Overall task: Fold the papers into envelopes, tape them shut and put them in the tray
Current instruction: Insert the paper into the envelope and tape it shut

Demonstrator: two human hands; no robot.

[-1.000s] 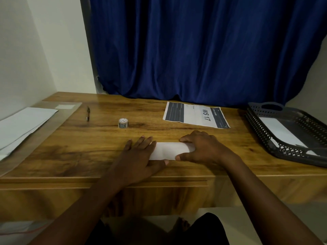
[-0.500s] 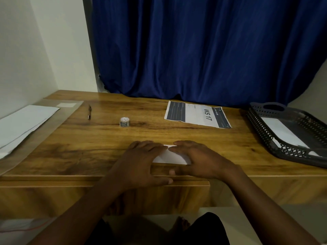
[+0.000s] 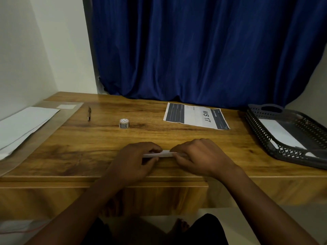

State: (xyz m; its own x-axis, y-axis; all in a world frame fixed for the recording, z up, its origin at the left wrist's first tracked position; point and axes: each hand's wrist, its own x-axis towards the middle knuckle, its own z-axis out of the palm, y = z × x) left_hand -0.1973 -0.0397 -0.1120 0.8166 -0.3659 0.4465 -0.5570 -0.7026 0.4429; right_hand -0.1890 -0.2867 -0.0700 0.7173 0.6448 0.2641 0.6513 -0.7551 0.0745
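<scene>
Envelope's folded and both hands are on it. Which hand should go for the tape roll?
Left, probably. The tape roll stands on the desk beyond and left of the left hand. The right hand would have to cross over; it can keep pinching the folded paper.

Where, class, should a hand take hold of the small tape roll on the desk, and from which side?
Grip the tape roll across its curved outer wall, thumb and finger on opposite sides, coming down from above. It lies flat on the wooden desk with open wood all round, so a pinch from above looks easiest.
</scene>
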